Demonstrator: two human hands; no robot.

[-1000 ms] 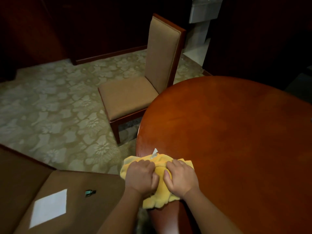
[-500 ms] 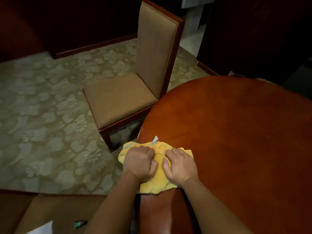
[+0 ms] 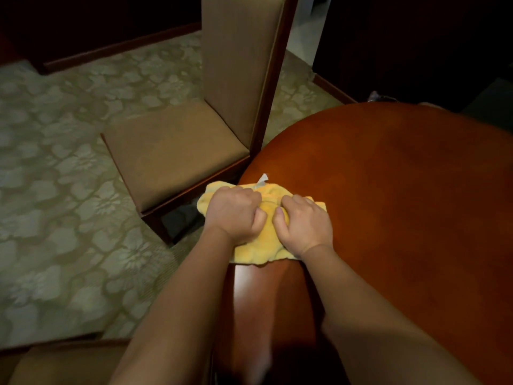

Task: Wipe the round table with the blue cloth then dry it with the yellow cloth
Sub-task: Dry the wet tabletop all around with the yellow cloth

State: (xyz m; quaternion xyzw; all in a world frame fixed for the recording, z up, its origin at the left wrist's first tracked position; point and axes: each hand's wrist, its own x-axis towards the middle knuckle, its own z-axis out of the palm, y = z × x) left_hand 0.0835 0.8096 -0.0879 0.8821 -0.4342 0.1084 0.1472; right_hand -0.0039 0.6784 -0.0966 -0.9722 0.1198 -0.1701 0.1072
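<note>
Over the last second both hands and the yellow cloth (image 3: pixel 256 247) have kept their spot at the round table (image 3: pixel 388 204) left edge; only the view shifted; left hand (image 3: pixel 234 213) and right hand (image 3: pixel 304 220) curl into the cloth, bunching it; drying judged underway, little ground covered; blue cloth unseen

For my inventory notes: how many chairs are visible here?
2: one tan upholstered wooden chair left of the round reddish wooden table; another's seat at bottom left, mostly cropped.
</note>
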